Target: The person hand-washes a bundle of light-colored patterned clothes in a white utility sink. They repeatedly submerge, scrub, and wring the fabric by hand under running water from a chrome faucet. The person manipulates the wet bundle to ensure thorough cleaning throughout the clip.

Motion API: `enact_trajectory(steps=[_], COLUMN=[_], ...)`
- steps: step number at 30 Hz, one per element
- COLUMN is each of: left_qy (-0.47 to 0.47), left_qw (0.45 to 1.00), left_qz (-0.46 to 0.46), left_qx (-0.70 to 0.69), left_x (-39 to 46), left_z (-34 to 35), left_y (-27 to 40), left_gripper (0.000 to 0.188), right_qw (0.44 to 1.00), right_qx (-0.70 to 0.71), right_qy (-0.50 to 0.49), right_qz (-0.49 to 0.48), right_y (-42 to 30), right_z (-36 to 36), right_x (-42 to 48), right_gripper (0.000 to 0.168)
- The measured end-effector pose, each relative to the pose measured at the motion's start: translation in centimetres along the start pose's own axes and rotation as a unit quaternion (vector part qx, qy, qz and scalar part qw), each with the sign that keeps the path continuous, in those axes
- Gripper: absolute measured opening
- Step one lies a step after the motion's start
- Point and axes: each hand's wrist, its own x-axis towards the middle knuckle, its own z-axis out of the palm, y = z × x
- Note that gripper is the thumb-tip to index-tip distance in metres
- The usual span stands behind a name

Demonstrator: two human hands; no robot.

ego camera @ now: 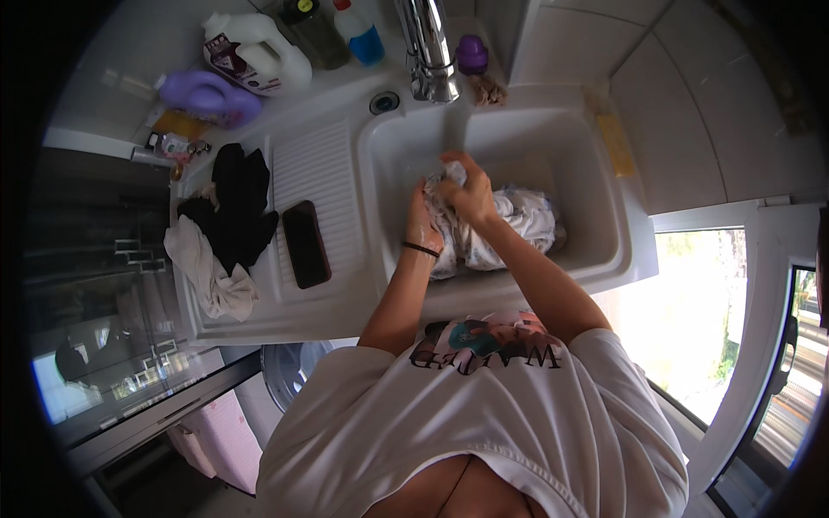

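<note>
A wet white patterned cloth garment (528, 217) lies bunched in the white sink basin (586, 259), and part of it is raised between my hands. My left hand (424, 220), with a dark band at its wrist, holds the cloth from the left side. Over the basin, my right hand (471, 194) grips a bunched part of the same cloth, its fingers partly hidden by the hand itself. Above both hands stands the chrome faucet (435, 78); water seems to fall from it.
Left of the basin, a dark phone (306, 245) rests on the ribbed drainboard (324, 162), beside black clothing (239, 201) and white cloth (210, 272). Detergent bottles (259, 55) line the back. A yellow bar (615, 146) lies on the right rim.
</note>
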Motion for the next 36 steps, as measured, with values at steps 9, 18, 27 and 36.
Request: enact_trajectory(steps=[9,18,27,36], left_qy=[-0.283,0.023,-0.057,-0.19], left_qw=[0.954,0.975,0.523,0.813], left_qz=[-0.041,0.002,0.282,0.12], left_qx=[-0.088,0.223,0.802,0.537], left_x=[3.0,1.3,-0.1,4.4], left_z=[-5.0,-1.4,0.7,-3.4], left_y=[-1.0,-1.5,2.3,3.2], left_gripper=[0.033,0.033,0.039,0.062], right_qw=[0.905,0.993,0.994,0.997], right_qx=[-0.237,-0.079,0.032,0.024], right_qy=[0.103,0.058,0.013,-0.041], right_qz=[-0.338,-0.065,0.102,0.053], right_y=[0.2,1.7,0.8,3.5], right_z=[2.4,1.1,-3.2,-2.9], right_x=[-5.0,-0.5,1.0,-1.0], right_gripper=[0.027,0.028,0.036,0.05])
